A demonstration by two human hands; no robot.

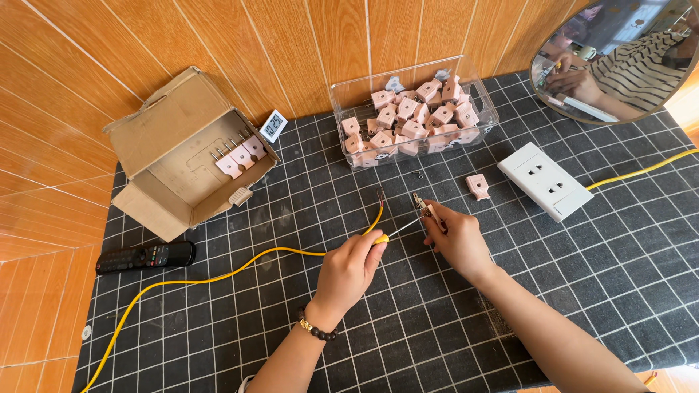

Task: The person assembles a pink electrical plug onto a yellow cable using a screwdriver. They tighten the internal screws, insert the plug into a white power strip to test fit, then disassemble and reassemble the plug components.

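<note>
Two small metal prongs, fingertip-pinched.

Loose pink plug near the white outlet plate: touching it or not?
Apart. The head view shows the loose pink plug lying on the grid mat left of the white outlet plate, with a strip of mat plainly visible between them.

You've got 3 pink plugs in the cardboard box upper left, 1 loose plug center-right, 1 white socket, 1 remote, approx. 25 plugs in the clear bin.
</note>
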